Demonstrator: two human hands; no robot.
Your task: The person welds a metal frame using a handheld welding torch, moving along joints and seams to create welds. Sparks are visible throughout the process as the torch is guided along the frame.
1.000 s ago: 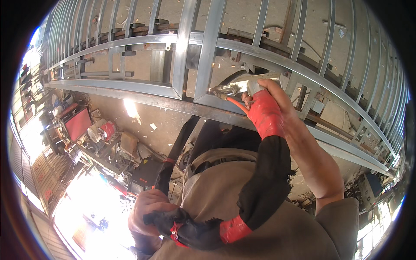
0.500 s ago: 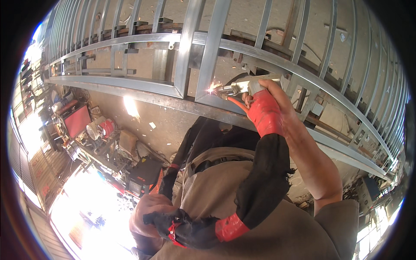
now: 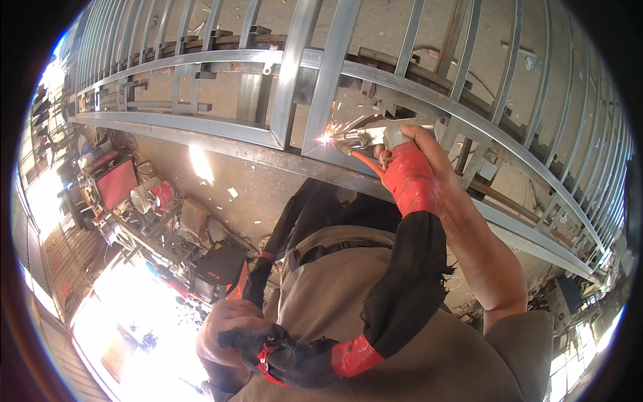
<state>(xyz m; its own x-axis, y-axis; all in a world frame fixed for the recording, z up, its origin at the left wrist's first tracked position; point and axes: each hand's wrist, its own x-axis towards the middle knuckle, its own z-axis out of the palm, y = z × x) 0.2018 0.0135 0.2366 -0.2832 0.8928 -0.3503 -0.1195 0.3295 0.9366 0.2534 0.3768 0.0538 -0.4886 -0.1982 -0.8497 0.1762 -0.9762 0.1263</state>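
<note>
The right hand (image 3: pixel 418 167), wrapped in a red and black sleeve, is closed around the grip of a welding torch (image 3: pixel 375 137), whose tip touches the metal frame (image 3: pixel 321 87) at the lower end of one upright bar, just where that bar meets the frame's bottom rail. A small bright arc with sparks (image 3: pixel 326 139) shows at that joint, so the step in hand seems to be tacking or welding the bar to the rail. The left hand (image 3: pixel 224 335) hangs well below the frame, beside the body; whether its fingers grip anything, I cannot tell. Keeping the torch tip steady on the seam looks like what the next move calls for, then shifting along the frame to the neighbouring joint.
</note>
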